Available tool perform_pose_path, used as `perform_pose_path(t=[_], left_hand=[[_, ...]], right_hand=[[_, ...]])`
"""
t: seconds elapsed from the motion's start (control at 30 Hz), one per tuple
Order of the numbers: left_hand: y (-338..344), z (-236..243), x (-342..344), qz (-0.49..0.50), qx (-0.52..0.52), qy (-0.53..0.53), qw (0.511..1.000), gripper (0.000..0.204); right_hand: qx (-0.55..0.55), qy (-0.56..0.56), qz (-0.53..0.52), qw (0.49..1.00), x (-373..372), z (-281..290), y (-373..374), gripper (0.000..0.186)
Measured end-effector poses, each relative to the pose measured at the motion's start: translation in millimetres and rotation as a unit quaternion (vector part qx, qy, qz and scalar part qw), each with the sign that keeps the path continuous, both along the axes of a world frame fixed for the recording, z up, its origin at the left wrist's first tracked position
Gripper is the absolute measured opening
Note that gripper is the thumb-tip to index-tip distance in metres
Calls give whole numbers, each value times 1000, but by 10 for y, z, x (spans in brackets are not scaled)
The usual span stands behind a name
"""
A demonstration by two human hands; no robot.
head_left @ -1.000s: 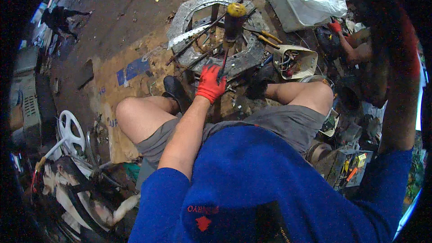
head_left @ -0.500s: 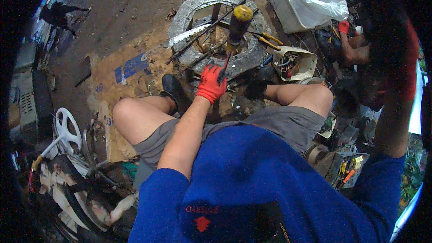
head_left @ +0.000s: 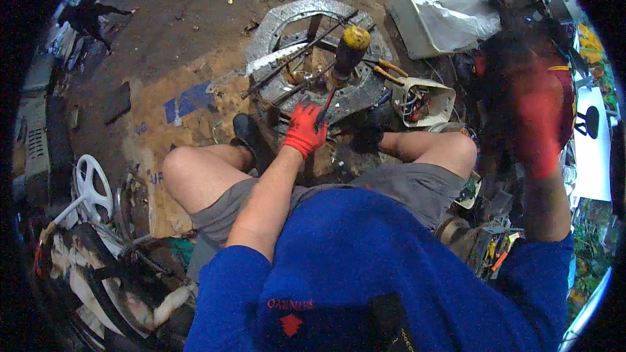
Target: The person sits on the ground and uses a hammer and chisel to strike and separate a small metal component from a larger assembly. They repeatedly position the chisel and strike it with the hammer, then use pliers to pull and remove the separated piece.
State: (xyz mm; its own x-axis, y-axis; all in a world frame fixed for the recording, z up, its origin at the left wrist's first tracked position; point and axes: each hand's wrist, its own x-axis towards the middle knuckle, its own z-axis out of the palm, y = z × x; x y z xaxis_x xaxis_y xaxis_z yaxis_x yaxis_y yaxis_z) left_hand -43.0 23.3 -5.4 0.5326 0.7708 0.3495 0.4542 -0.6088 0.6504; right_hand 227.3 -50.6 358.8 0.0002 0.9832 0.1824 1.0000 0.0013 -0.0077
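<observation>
My left hand (head_left: pixel 305 132), in a red glove, is closed around a slim rod-like tool with a dark lower part (head_left: pixel 324 111). The tool's upper end slants toward the base of a dark upright cylinder with a yellow top (head_left: pixel 356 39). That cylinder stands over the near side of an eight-sided grey metal frame (head_left: pixel 274 28), and thin dark bars (head_left: pixel 287 65) lie across the frame. My right hand (head_left: pixel 540 117), also red-gloved, is raised at the right and smeared by motion. A dark blur (head_left: pixel 521 45) lies beyond it; whether the hand holds it I cannot tell.
Pliers with yellow handles (head_left: pixel 390 73) lie by the frame, next to a cream container of scraps (head_left: pixel 450 101). A white tub (head_left: pixel 405 16) holds a white sack. Flattened cardboard (head_left: pixel 147 150) lies left. A white wheel (head_left: pixel 94 186) and a dark figure (head_left: pixel 88 21) are farther left.
My right hand has swung from the far right edge inward and down, blurring. It now covers much of the co-worker's arm. My left hand keeps its grip on the rod-like tool.
</observation>
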Motion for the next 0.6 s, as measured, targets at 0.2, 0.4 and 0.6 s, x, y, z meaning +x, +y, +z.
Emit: perform_pose_path(t=[0.2, 0.4, 0.6], left_hand=[[-52, -24, -27, 0, -23, 0, 1000, 40], [-33, 34, -43, 11, -14, -5, 1000, 40], [29, -27, 15, 16, 16, -21, 1000, 38]], right_hand=[[-15, 53, -54, 997, -56, 418, 179, 44], [-72, -241, 33, 967, -188, 398, 45, 44], [-7, 153, -41, 987, -37, 271, 289, 50]])
